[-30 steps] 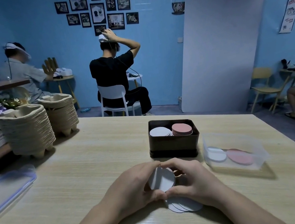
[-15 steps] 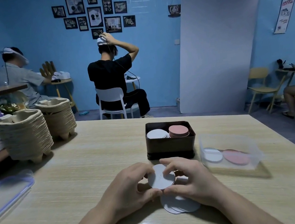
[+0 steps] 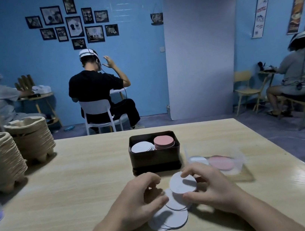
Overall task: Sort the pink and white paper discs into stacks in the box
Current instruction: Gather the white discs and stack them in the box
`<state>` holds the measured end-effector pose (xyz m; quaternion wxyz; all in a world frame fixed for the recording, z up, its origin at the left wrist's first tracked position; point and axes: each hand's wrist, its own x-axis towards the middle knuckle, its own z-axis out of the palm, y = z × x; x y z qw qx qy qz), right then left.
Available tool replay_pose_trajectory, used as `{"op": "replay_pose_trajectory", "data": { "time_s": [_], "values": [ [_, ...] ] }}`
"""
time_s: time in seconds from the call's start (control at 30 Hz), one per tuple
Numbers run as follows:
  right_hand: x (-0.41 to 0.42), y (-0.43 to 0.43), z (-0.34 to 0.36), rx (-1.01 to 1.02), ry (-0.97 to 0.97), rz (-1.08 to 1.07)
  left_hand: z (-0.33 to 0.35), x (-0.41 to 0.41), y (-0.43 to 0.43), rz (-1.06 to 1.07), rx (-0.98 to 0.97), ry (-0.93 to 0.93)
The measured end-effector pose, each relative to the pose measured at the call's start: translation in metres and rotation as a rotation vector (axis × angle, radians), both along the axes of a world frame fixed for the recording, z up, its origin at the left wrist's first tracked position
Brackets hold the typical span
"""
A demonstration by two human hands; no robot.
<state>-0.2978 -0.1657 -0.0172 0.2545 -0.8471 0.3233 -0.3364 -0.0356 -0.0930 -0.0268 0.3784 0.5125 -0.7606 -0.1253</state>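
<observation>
I see my right hand (image 3: 210, 187) pinching a white disc (image 3: 182, 182) between thumb and fingers, lifted just above the bench (image 3: 79, 184). My left hand (image 3: 140, 199) is beside it, fingers curled and loose, holding nothing I can make out. More white discs (image 3: 170, 219) lie fanned on the bench under both hands. Just beyond, the box (image 3: 155, 160) holds a white stack (image 3: 142, 147) left and a pink stack (image 3: 164, 141) right.
</observation>
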Motion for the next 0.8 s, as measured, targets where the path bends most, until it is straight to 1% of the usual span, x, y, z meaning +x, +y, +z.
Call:
{"op": "replay_pose_trajectory", "data": {
  "time_s": [0.17, 0.23, 0.33, 0.43, 0.53, 0.63, 0.8],
  "values": [
    [0.004, 0.001, -0.001, 0.060, -0.066, -0.014, 0.006, -0.010, -0.006, -0.066, 0.116, -0.064],
    [0.005, 0.001, -0.001, 0.061, -0.068, -0.006, 0.008, -0.015, -0.008, -0.062, 0.155, -0.092],
    [-0.001, 0.000, -0.002, 0.060, -0.065, -0.019, 0.006, -0.022, -0.013, -0.021, 0.154, -0.130],
    [-0.002, 0.003, -0.002, 0.051, -0.062, -0.034, 0.006, -0.023, -0.014, -0.016, 0.166, -0.085],
    [0.000, 0.002, -0.003, 0.061, -0.064, -0.038, 0.007, -0.014, -0.008, -0.007, 0.174, -0.109],
    [0.001, 0.001, -0.005, 0.024, -0.031, -0.031, 0.008, 0.003, -0.001, 0.025, 0.143, -0.144],
    [0.004, 0.003, -0.006, 0.038, -0.023, -0.026, 0.001, 0.020, 0.010, 0.097, 0.018, -0.110]
  ]
}}
